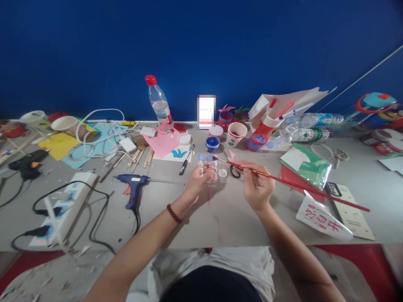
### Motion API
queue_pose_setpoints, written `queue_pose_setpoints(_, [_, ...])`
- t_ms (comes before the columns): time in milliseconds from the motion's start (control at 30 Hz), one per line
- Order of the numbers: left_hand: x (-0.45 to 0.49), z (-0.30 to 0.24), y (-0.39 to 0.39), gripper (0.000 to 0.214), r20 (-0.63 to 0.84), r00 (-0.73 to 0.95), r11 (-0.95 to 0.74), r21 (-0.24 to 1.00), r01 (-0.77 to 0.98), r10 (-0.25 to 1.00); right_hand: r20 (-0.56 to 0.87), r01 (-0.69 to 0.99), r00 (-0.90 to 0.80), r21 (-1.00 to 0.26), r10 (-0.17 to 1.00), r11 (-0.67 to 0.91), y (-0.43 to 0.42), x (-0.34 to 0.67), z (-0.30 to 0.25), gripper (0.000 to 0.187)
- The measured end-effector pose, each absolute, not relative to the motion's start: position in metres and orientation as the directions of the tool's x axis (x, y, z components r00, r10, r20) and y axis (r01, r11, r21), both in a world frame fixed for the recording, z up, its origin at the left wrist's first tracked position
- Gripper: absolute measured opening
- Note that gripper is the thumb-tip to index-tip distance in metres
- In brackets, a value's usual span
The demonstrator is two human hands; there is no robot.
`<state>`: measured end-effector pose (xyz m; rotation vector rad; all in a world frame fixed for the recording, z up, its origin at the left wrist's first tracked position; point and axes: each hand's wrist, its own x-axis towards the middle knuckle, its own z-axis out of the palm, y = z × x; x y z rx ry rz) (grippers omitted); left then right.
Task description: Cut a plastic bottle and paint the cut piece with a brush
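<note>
My left hand (197,181) is closed around a small clear plastic cup, perhaps the cut end of a bottle (213,167), with blue paint along its far rim. In my right hand (258,188) I grip a paintbrush (302,187) with a long red handle. Its dark bristles touch or nearly touch the painted rim. An open jar of blue paint (212,144) stands just beyond the cup. Near it are a paper cup (236,135) with dark liquid inside, a small white cap (222,173) and black-handled scissors (234,170).
A blue glue gun (134,186) and a white power strip (67,209) with cables lie to the left. Behind stands a red-capped bottle (159,100) beside pink paper (162,142). On the right are stacked cups (266,126), plastic bottles (310,134), green paper (311,165) and a phone (354,214).
</note>
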<state>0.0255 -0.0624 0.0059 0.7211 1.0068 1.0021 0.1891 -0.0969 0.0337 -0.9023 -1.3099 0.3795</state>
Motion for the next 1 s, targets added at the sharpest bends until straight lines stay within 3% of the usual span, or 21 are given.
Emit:
queue_pose_setpoints(400, [0.027, 0.007, -0.064, 0.059, -0.291, 0.235, 0.357, 0.877, -0.321, 0.927, 0.647, 0.340, 0.310, -0.760, 0.697, 0.554, -0.091, 0.200, 0.026, 0.016])
queue_pose_setpoints(667, [0.026, 0.001, -0.064, 0.044, -0.262, 0.130, 0.285, 0.933, -0.219, 0.956, 0.696, 0.323, 0.274, -0.716, 0.663, 0.618, -0.098, 0.194, 0.027, 0.023])
queue_pose_setpoints(1000, [0.030, 0.002, -0.065, 0.047, -0.263, 0.096, 0.279, 0.927, -0.251, 0.960, 0.712, 0.299, 0.215, -0.700, 0.668, 0.649, -0.103, 0.188, 0.030, 0.022])
